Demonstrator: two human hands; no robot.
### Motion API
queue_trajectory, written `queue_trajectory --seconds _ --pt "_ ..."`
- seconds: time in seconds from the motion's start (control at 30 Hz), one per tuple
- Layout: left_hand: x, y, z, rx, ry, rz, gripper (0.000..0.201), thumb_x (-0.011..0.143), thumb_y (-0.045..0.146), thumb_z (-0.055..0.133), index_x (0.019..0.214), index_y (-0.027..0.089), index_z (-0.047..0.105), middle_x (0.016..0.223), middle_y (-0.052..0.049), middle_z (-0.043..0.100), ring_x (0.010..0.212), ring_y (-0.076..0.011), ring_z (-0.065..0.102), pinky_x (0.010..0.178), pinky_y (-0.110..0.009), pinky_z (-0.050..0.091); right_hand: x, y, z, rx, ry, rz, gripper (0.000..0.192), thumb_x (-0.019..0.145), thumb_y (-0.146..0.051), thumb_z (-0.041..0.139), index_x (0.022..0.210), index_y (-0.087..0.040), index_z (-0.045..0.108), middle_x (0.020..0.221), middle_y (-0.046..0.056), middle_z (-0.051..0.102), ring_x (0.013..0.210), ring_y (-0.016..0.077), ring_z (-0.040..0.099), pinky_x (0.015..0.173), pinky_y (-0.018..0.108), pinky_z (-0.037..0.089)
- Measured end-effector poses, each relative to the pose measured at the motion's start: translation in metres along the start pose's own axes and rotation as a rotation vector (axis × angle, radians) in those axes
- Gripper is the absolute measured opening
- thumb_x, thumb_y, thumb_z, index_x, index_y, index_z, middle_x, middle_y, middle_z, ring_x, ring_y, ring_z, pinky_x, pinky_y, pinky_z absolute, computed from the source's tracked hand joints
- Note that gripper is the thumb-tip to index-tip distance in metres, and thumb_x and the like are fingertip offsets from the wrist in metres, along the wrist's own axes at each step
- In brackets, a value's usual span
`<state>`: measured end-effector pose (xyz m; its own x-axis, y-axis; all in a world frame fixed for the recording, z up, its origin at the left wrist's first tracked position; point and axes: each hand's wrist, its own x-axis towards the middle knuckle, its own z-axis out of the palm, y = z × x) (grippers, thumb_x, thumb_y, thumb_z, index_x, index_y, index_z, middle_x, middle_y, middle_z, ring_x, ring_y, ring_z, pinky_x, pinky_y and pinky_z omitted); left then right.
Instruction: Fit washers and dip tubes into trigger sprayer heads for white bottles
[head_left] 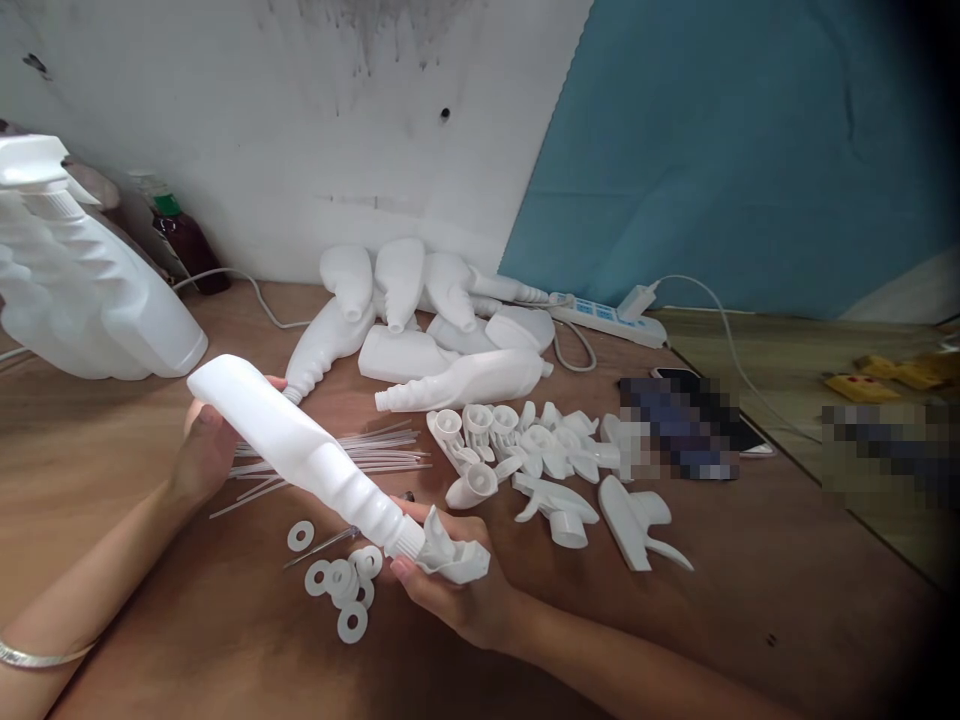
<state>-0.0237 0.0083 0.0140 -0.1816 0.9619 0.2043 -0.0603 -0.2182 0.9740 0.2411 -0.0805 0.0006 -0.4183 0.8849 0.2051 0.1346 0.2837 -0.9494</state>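
Above the brown desk [720, 600], a white spray bottle [292, 435] tilts over thin tubes [390, 457] — left hand [206, 445] clasping its base end, right hand [469, 595] closed around the spray head [459, 562]. It looks light, slick, slightly squeezable — best held at both ends.

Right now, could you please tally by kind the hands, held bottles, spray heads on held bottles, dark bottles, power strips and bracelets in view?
Hands (left hand, right hand): 2
Held bottle: 1
Spray head on it: 1
Dark bottle: 1
Power strip: 1
Bracelet: 1
Total: 7
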Motion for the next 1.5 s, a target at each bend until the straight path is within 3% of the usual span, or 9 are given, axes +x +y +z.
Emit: queue_trajectory --seconds 0.13,0.3,0.53,0.73,1.1,1.33,1.5 --pt "0.004 -0.006 -0.004 -0.040 0.124 -0.025 0.077 0.034 0.073 0.067 0.083 0.014 0.060 0.077 -0.005 0.062 0.067 -0.0184 0.057 0.056 -0.026 0.048 0.000 0.001 0.001 -0.003 -0.001 -0.015 0.036 0.077 -0.026 0.055 0.112 -0.017 0.056 0.084 0.004 0.067 0.068 0.0144 0.059 0.064 0.024 0.049" --pt "0.007 -0.013 -0.010 -0.018 0.205 0.027 0.067 0.037 0.070 0.069 0.068 0.012 0.056 0.065 -0.003 0.058 0.064 -0.0167 0.055 0.051 -0.023 0.044 0.003 -0.001 0.000 0.013 -0.029 -0.033 0.033 0.081 -0.026 0.053 0.113 -0.018 0.055 0.087 0.003 0.064 0.073 0.0139 0.057 0.067 0.024 0.048" --pt "0.007 -0.018 -0.018 -0.003 0.282 0.062 0.056 0.044 0.063 0.072 0.063 0.014 0.054 0.049 0.003 0.046 0.046 -0.0092 0.043 0.037 -0.019 0.031 0.006 -0.003 -0.002 -0.018 -0.038 -0.039 0.024 0.085 -0.027 0.049 0.106 -0.018 0.054 0.089 0.003 0.062 0.076 0.0138 0.056 0.069 0.025 0.048" --pt "0.006 -0.011 -0.017 0.032 0.269 0.036 0.055 0.045 0.060 0.072 0.068 0.013 0.055 0.051 0.002 0.050 0.053 -0.0130 0.051 0.046 -0.022 0.041 0.004 0.001 0.000 -0.107 0.017 -0.119 0.040 0.083 -0.025 0.051 0.123 -0.020 0.047 0.104 0.005 0.063 0.089 0.0174 0.060 0.079 0.028 0.048" --pt "0.010 -0.013 -0.021 0.181 0.272 -0.075 0.058 0.047 0.063 0.069 0.070 0.012 0.054 0.055 0.002 0.049 0.049 -0.0101 0.043 0.043 -0.020 0.034 0.002 0.007 0.002 -0.194 0.119 -0.176 0.049 0.082 -0.022 0.056 0.129 -0.025 0.043 0.109 0.007 0.060 0.095 0.0186 0.056 0.081 0.032 0.048" --pt "0.011 -0.006 -0.019 0.298 0.212 -0.210 0.060 0.048 0.066 0.067 0.068 0.011 0.055 0.054 -0.001 0.051 0.046 -0.0117 0.044 0.040 -0.022 0.034 0.000 0.006 0.003 -0.195 0.141 -0.225 0.030 0.081 -0.019 0.057 0.110 -0.028 0.061 0.101 0.006 0.058 0.091 0.0172 0.057 0.077 0.031 0.049" --pt "0.013 -0.005 -0.024 0.435 0.196 -0.200 0.061 0.050 0.069 0.063 0.066 0.011 0.055 0.054 -0.001 0.050 0.047 -0.0116 0.043 0.040 -0.021 0.033 0.000 0.005 0.003 -0.200 0.117 -0.198 0.024 0.080 -0.021 0.059 0.104 -0.026 0.064 0.100 0.007 0.055 0.093 0.0179 0.057 0.078 0.031 0.050"
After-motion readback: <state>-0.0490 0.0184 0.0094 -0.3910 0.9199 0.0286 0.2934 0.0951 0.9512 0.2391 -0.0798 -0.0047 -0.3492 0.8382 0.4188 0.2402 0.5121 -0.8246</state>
